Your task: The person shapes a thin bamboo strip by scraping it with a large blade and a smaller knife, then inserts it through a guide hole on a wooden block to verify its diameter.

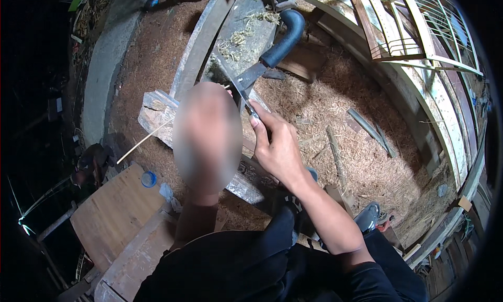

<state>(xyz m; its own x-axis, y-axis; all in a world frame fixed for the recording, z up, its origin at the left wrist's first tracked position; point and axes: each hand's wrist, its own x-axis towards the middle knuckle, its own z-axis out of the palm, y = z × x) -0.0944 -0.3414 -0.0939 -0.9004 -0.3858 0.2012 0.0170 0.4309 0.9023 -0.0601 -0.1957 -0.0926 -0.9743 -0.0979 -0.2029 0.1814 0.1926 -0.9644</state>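
Head view: The left hand (208, 129) is blurred; its finger state cannot be determined. 1 thin stick (144, 140) extends from the blurred area toward the near left. The right hand (277, 145), to the right, has its fingers closed on 1 knife (244, 95). 1 curved blue handle (287, 40) lies farther away.

Left hand (208, 132) blurred, grip unclear; middle of thin stick (145, 140) hidden
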